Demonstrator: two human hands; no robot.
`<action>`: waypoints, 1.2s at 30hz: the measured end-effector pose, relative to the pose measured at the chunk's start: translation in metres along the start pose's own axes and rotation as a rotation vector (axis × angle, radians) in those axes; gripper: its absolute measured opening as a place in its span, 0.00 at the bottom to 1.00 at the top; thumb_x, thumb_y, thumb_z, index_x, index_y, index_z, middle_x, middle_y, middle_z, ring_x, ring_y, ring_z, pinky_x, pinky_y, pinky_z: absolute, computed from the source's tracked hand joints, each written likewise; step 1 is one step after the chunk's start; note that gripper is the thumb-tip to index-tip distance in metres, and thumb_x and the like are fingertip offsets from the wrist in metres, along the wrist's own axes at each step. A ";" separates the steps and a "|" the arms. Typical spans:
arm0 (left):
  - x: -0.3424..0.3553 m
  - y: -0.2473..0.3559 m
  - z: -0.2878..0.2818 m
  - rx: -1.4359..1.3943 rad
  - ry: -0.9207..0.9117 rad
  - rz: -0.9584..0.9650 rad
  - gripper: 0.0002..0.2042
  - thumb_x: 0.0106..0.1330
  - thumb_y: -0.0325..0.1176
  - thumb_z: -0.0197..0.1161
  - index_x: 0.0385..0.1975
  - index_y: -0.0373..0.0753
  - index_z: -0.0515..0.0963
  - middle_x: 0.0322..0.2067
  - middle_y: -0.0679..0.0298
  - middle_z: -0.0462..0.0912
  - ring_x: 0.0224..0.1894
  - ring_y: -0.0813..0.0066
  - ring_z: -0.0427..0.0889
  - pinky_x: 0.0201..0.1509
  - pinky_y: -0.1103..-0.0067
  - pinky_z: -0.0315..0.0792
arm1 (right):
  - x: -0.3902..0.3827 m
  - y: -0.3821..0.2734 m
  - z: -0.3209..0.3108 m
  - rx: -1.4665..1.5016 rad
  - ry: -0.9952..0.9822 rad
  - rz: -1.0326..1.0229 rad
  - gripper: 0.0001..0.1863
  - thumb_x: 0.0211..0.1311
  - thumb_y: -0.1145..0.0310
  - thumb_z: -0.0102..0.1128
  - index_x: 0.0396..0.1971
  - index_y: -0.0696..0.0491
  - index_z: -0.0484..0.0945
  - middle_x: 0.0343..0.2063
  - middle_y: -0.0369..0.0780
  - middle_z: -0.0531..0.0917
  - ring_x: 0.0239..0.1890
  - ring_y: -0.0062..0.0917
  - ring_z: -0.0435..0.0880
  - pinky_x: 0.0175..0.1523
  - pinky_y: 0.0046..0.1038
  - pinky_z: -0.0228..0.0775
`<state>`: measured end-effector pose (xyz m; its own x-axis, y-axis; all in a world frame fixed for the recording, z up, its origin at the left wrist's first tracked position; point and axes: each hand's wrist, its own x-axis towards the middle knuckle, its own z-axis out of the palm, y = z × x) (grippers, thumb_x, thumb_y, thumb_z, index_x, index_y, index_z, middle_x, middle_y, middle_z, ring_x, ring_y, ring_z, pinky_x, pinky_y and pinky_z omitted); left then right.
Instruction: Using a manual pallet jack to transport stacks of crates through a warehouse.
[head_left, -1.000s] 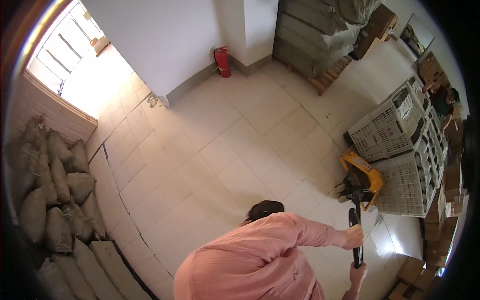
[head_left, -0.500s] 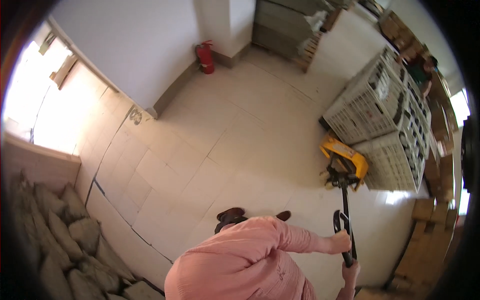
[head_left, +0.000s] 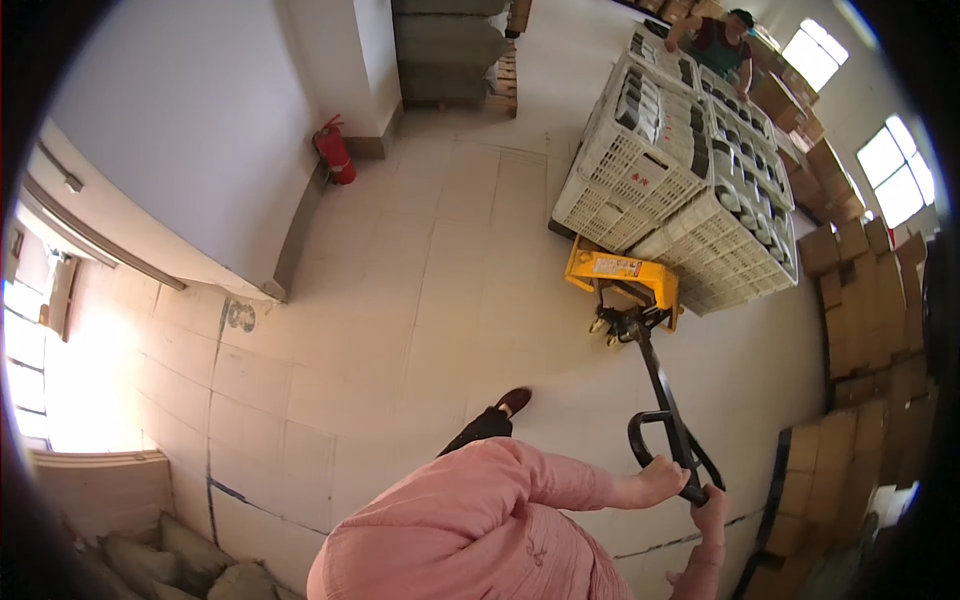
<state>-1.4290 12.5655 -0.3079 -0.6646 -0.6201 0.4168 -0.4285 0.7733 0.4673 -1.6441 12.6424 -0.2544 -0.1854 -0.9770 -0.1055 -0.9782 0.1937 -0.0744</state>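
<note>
My left hand [head_left: 662, 481] is closed round the end bar of the black loop handle [head_left: 655, 385] of a yellow pallet jack [head_left: 622, 272]. Beside it, my right hand [head_left: 710, 508] grips the same bar. The handle leans toward me from the jack's yellow body. White slatted plastic crates [head_left: 625, 185] stand stacked on the jack, packed with rows of dark and white rolled or cylindrical goods whose kind I cannot make out. The forks are hidden beneath the crates.
Behind the crates stands a co-worker [head_left: 735, 40], arms reaching to the load. Cardboard boxes [head_left: 860, 310] line the right side. A red fire extinguisher [head_left: 334, 152] stands by the wall. Stuffed sacks [head_left: 150, 562] lie at lower left, and a loaded pallet [head_left: 505, 85] is at the back.
The view has turned, so the jack and crates appear farther left and higher. My hands stay on the handle. One foot has stepped forward, and the co-worker shows more fully.
</note>
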 end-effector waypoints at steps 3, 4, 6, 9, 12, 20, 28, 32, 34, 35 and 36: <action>0.018 -0.011 -0.012 0.026 -0.041 0.027 0.10 0.57 0.31 0.64 0.36 0.35 0.75 0.23 0.62 0.81 0.28 0.68 0.85 0.28 0.73 0.76 | 0.016 -0.016 -0.014 -0.012 0.089 0.023 0.04 0.43 0.77 0.62 0.20 0.58 0.76 0.21 0.52 0.79 0.31 0.54 0.79 0.35 0.44 0.69; 0.018 -0.011 -0.012 0.016 -0.047 0.013 0.11 0.57 0.31 0.64 0.38 0.34 0.75 0.24 0.62 0.82 0.28 0.68 0.85 0.28 0.73 0.76 | 0.016 -0.022 -0.017 -0.050 0.089 0.035 0.04 0.43 0.78 0.62 0.20 0.58 0.75 0.22 0.52 0.79 0.31 0.53 0.79 0.35 0.44 0.69; 0.009 -0.007 -0.015 -0.018 -0.100 0.032 0.12 0.58 0.31 0.63 0.39 0.33 0.75 0.24 0.61 0.82 0.29 0.67 0.86 0.27 0.72 0.77 | 0.005 -0.015 -0.004 -0.034 0.080 0.043 0.03 0.43 0.79 0.61 0.19 0.57 0.75 0.21 0.52 0.79 0.31 0.53 0.79 0.35 0.45 0.69; -0.002 -0.013 -0.022 -0.120 -0.251 0.045 0.11 0.60 0.31 0.61 0.39 0.33 0.76 0.27 0.58 0.83 0.30 0.64 0.87 0.29 0.69 0.78 | -0.002 -0.023 0.007 0.014 0.085 0.028 0.03 0.43 0.79 0.60 0.19 0.56 0.75 0.21 0.51 0.79 0.30 0.53 0.79 0.34 0.47 0.67; 0.005 -0.048 -0.050 -0.220 -0.413 0.088 0.11 0.62 0.30 0.59 0.41 0.32 0.76 0.31 0.55 0.84 0.34 0.59 0.88 0.32 0.64 0.80 | 0.009 -0.043 0.011 0.011 0.123 0.053 0.04 0.42 0.79 0.60 0.17 0.55 0.74 0.19 0.50 0.78 0.28 0.52 0.78 0.33 0.49 0.66; 0.002 -0.138 -0.077 -0.186 -0.246 0.263 0.16 0.60 0.31 0.61 0.45 0.29 0.75 0.27 0.58 0.82 0.28 0.66 0.85 0.24 0.72 0.77 | 0.065 -0.158 -0.009 -0.005 0.071 0.196 0.06 0.40 0.79 0.63 0.21 0.56 0.75 0.24 0.48 0.79 0.34 0.51 0.78 0.39 0.47 0.67; 0.029 -0.186 -0.114 -0.190 -0.435 0.294 0.22 0.57 0.34 0.65 0.50 0.29 0.74 0.33 0.59 0.85 0.35 0.66 0.87 0.32 0.73 0.78 | 0.103 -0.196 -0.026 -0.030 -0.014 0.378 0.10 0.35 0.77 0.68 0.22 0.57 0.77 0.27 0.49 0.79 0.38 0.51 0.78 0.42 0.46 0.69; 0.025 -0.188 -0.120 -0.217 -0.593 0.356 0.22 0.59 0.30 0.63 0.53 0.27 0.71 0.34 0.54 0.84 0.37 0.61 0.87 0.34 0.72 0.80 | 0.091 -0.192 -0.010 -0.029 0.019 0.384 0.11 0.34 0.78 0.69 0.23 0.56 0.77 0.28 0.48 0.79 0.39 0.49 0.77 0.43 0.45 0.69; 0.028 -0.200 -0.124 -0.203 -0.577 0.410 0.21 0.60 0.31 0.63 0.52 0.28 0.72 0.34 0.55 0.85 0.38 0.62 0.87 0.35 0.72 0.80 | 0.089 -0.189 0.000 -0.040 -0.035 0.447 0.12 0.34 0.78 0.69 0.23 0.55 0.77 0.28 0.48 0.79 0.40 0.48 0.77 0.44 0.44 0.70; 0.044 -0.206 -0.150 -0.246 -0.648 0.469 0.18 0.61 0.31 0.62 0.49 0.29 0.72 0.33 0.57 0.84 0.37 0.65 0.87 0.34 0.73 0.80 | 0.080 -0.188 0.003 -0.024 0.008 0.451 0.13 0.33 0.78 0.70 0.24 0.55 0.77 0.29 0.48 0.79 0.41 0.48 0.77 0.45 0.44 0.70; 0.050 -0.210 -0.144 -0.251 -0.661 0.488 0.18 0.61 0.31 0.62 0.49 0.29 0.72 0.33 0.57 0.84 0.37 0.65 0.87 0.34 0.73 0.80 | 0.090 -0.191 -0.003 -0.021 0.054 0.417 0.14 0.32 0.77 0.70 0.24 0.55 0.77 0.30 0.47 0.79 0.42 0.48 0.77 0.46 0.44 0.70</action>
<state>-1.2841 12.3533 -0.2732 -0.9929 0.0388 0.1127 0.0944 0.8334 0.5446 -1.4740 12.5177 -0.2470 -0.5696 -0.8189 -0.0705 -0.8202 0.5718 -0.0159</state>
